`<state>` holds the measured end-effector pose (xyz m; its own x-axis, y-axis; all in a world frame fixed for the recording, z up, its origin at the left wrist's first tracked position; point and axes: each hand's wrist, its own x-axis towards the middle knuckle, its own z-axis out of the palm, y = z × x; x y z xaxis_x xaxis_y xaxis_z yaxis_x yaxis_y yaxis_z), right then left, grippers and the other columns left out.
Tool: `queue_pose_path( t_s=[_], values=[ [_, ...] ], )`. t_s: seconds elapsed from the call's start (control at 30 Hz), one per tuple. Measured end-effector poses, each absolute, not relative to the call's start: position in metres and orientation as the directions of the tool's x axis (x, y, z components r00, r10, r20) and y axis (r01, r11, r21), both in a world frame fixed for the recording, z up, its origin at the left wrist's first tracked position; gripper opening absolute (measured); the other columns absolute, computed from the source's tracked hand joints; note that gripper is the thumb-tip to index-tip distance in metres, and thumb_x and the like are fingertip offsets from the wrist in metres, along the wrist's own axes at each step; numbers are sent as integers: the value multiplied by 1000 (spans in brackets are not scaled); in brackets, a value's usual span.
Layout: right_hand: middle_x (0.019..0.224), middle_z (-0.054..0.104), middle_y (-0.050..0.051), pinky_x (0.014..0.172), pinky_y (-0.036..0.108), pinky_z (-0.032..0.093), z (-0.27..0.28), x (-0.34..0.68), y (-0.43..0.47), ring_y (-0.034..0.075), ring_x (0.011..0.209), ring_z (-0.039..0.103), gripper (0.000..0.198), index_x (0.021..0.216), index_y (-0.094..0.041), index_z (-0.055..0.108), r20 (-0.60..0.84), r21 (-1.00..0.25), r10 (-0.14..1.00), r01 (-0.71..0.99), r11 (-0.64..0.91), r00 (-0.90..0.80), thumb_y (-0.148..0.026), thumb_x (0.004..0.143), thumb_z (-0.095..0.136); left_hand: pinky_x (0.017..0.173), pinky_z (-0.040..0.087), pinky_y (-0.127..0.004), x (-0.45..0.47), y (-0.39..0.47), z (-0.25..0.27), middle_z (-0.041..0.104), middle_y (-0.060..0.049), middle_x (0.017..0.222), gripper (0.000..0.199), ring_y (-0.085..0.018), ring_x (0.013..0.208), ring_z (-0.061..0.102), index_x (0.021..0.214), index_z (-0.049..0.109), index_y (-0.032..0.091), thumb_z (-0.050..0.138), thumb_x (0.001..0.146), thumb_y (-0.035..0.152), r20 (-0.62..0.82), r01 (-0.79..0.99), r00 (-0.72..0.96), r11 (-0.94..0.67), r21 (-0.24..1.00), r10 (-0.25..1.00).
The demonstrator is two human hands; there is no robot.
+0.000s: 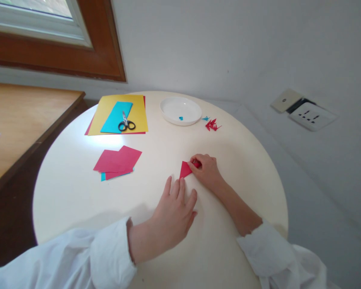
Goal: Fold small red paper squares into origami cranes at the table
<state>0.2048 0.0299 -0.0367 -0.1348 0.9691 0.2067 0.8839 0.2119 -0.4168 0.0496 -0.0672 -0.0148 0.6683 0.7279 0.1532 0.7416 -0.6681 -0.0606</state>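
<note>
A small piece of red paper [185, 170], folded to a pointed shape, lies on the round white table in front of me. My right hand [205, 171] pinches its right side between thumb and fingers, hiding that part. My left hand [175, 210] rests palm down just below, its fingers spread and one fingertip at the paper's lower corner. To the left, several loose red sheets [117, 161] overlap, with a blue sheet [103, 176] peeking out under them.
Scissors [126, 123] with black handles lie on a blue sheet [112, 118] over larger yellow paper [140, 116]. A shallow white dish [180, 120] holds a small blue piece [181, 118]. Beside it are small red folded figures [212, 125] and a blue one [206, 118]. A wall stands behind.
</note>
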Motion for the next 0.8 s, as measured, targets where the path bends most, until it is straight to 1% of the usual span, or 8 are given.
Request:
queue_pose_path(
  t_s=[0.17,0.33,0.4,0.5,0.57,0.7,0.8],
  values=[
    [72,64,3,77,36,32,-37,206,31,20,75,55,10,74,-20,60,207,-415,968,884,216,-140,-26,78,53,97,32,-56,51,-70,-13,58,-22,120,41,-35,116,50,119,53,12,41,88,36,149,756,654,-648,-94,741],
    [70,64,3,78,36,32,-38,206,31,19,73,54,12,73,-21,60,220,-419,966,881,221,-138,-27,78,52,90,39,-52,51,-70,-11,56,-22,122,39,-34,112,53,118,54,12,41,88,34,132,757,652,-650,-64,747],
    [70,64,3,77,36,32,-38,205,30,19,73,54,12,73,-21,60,223,-418,966,882,219,-134,-27,78,52,94,36,-51,50,-69,-13,54,-22,125,38,-34,114,51,118,53,11,41,88,33,159,744,665,-666,-53,730],
    [70,64,2,77,35,32,-38,205,29,19,73,54,12,73,-21,61,219,-412,966,884,219,-137,-27,78,52,102,28,-52,47,-67,-18,51,-23,130,40,-35,124,44,120,52,13,41,89,35,218,730,673,-683,-36,707],
    [70,64,2,77,35,32,-37,205,29,19,73,54,11,73,-20,61,217,-411,967,885,217,-136,-27,78,53,104,25,-52,46,-66,-21,50,-23,130,42,-35,126,42,122,51,14,40,89,38,222,733,666,-680,-19,712],
    [71,64,3,77,35,31,-37,204,28,19,74,54,12,73,-20,61,212,-406,968,889,214,-135,-28,79,53,104,27,-50,46,-64,-22,54,-22,127,43,-33,123,46,123,50,14,40,89,38,206,738,664,-674,-26,719],
    [71,65,2,77,35,31,-36,203,28,19,74,54,11,73,-21,61,207,-410,969,887,211,-134,-28,78,53,105,26,-48,48,-58,-18,58,-22,120,43,-30,118,51,123,50,9,40,89,35,198,731,674,-681,-42,711]
  ],
)
